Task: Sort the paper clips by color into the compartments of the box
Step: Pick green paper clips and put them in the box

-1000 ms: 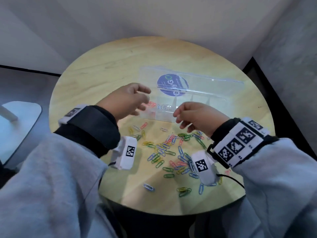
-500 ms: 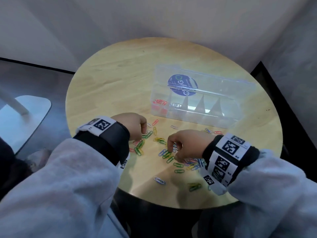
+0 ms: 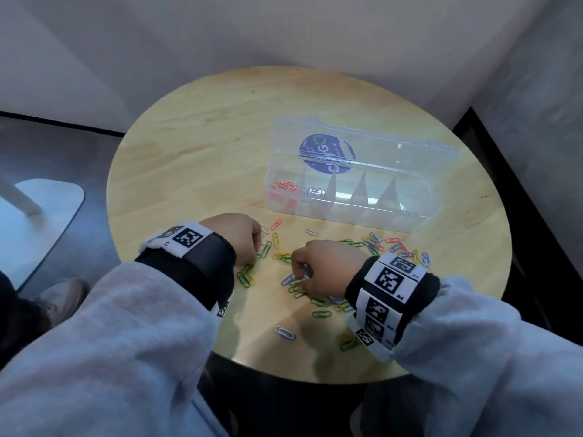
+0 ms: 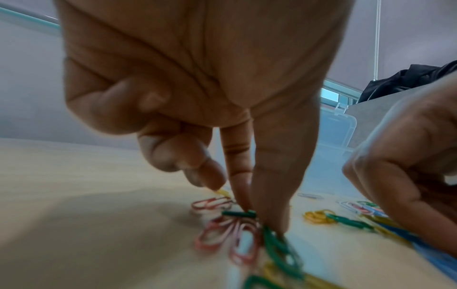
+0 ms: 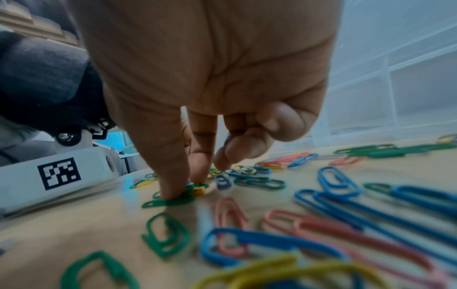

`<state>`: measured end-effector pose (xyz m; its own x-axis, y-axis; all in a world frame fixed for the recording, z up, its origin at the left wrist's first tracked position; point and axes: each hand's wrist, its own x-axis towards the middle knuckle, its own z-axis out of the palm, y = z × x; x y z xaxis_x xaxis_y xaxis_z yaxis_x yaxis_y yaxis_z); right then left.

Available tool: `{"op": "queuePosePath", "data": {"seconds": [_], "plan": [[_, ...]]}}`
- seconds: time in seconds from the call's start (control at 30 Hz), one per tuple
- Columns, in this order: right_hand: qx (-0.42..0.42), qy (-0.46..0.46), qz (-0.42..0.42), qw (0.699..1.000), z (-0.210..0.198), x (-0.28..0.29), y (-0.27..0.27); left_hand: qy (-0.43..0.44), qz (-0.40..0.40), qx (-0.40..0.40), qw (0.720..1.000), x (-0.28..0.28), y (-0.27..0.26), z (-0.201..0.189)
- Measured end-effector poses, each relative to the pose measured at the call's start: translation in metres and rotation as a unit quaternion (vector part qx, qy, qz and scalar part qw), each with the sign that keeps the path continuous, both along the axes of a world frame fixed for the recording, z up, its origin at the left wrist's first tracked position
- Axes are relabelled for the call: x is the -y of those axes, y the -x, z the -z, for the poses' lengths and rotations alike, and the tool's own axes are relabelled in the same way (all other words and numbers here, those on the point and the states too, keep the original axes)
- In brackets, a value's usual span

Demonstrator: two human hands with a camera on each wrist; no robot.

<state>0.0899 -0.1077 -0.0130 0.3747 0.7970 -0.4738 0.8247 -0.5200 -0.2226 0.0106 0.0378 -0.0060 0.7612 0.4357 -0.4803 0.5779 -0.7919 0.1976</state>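
Note:
A clear compartment box stands on the round wooden table with its lid up. Red clips lie in its leftmost compartment, silver ones in the one beside it. Loose clips of several colors are scattered in front of the box. My left hand is down on the pile's left end; thumb and forefinger pinch a green clip above some red clips. My right hand is down in the middle, thumb and forefinger closing on a green clip.
A lone clip lies near the table's front edge. Left of the table are a white chair base and a shoe on the dark floor. Walls close in behind and to the right. My left wrist camera sits close beside my right hand.
Both hands have come back from the box's front wall to the loose pile and lowered onto it. Their fingertips now meet on clips.

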Motion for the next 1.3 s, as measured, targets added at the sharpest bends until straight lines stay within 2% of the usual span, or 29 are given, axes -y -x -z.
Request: {"op": "queuePosePath", "data": {"seconds": [0.23, 0.5, 0.67, 0.83, 0.93, 1.07, 1.17, 1.23, 1.3], "plan": [[-0.01, 0.038, -0.001, 0.999, 0.002, -0.005, 0.002, 0.011, -0.013, -0.006, 1.0, 0.004, -0.002, 0.001], [-0.046, 0.02, 0.033, 0.998, 0.0, -0.001, 0.003, 0.057, -0.035, -0.015, 0.998, 0.001, 0.002, 0.0], [-0.021, 0.051, -0.014, 0.998, -0.002, -0.006, 0.007, 0.161, -0.076, 0.02, 0.984, -0.012, 0.006, -0.01], [-0.026, 0.05, -0.011, 0.998, -0.004, -0.003, 0.007, 0.27, -0.145, 0.084, 0.948, -0.026, 0.01, -0.015], [-0.041, 0.044, 0.004, 0.998, -0.006, 0.0, 0.005, 0.283, -0.163, 0.068, 0.943, -0.028, 0.01, -0.011], [-0.101, -0.01, 0.072, 0.992, -0.013, 0.005, -0.005, 0.267, -0.165, 0.007, 0.949, -0.025, 0.009, -0.007], [-0.193, -0.052, 0.142, 0.969, -0.016, 0.01, -0.018, 0.27, -0.191, -0.024, 0.944, -0.02, 0.008, -0.004], [-0.303, -0.092, 0.211, 0.925, -0.014, 0.013, -0.026, 0.281, -0.213, -0.032, 0.935, -0.018, 0.006, -0.004], [-0.396, -0.129, 0.273, 0.867, -0.009, 0.017, -0.031, 0.254, -0.198, -0.043, 0.946, -0.016, 0.003, -0.006]]}}
